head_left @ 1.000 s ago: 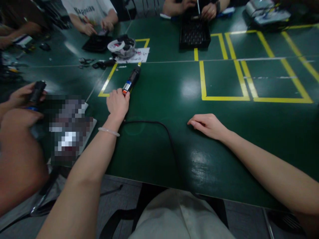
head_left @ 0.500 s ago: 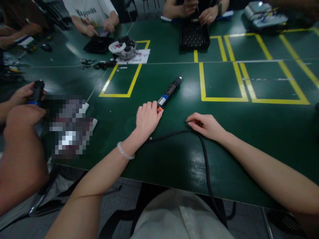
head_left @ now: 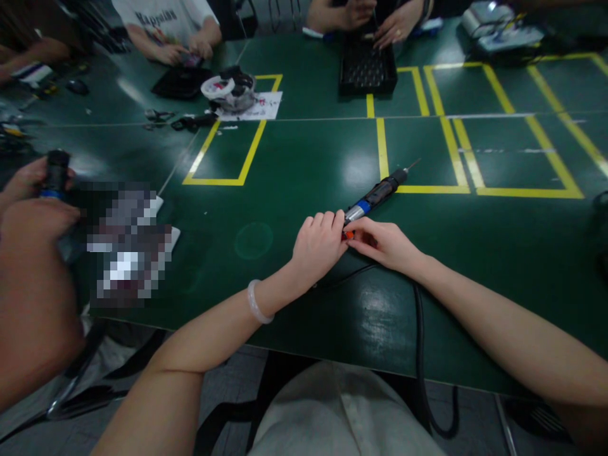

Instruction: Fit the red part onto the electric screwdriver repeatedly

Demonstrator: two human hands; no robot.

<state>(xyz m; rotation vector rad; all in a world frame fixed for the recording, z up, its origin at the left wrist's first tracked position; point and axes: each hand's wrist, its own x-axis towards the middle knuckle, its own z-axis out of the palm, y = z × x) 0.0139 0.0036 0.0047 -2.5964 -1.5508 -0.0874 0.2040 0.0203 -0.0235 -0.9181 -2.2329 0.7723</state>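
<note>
An electric screwdriver (head_left: pixel 380 193), black and silver with a blue band and a thin bit, points away to the right above the green table. My left hand (head_left: pixel 319 244) is wrapped round its rear end, with a pale bracelet on the wrist. Up against that same end is my right hand (head_left: pixel 390 246), thumb and forefinger pinched on the orange part (head_left: pixel 349 235) of the screwdriver. A black cable (head_left: pixel 420 345) runs from beneath my hands over the table's front edge. The palm side of my left hand is hidden.
Yellow tape outlines (head_left: pixel 432 189) mark the green table (head_left: pixel 294 158). A co-worker's hands hold a similar tool (head_left: pixel 56 174) at left, beside a blurred-out patch. Across stand a black tray (head_left: pixel 367 69), a white tape roll (head_left: pixel 218 87) on paper, and a grey device (head_left: pixel 494 28).
My left hand has carried the screwdriver to the right and turned it more sideways. My right hand, apart from it before, now meets its rear end. The cable has shifted right.
</note>
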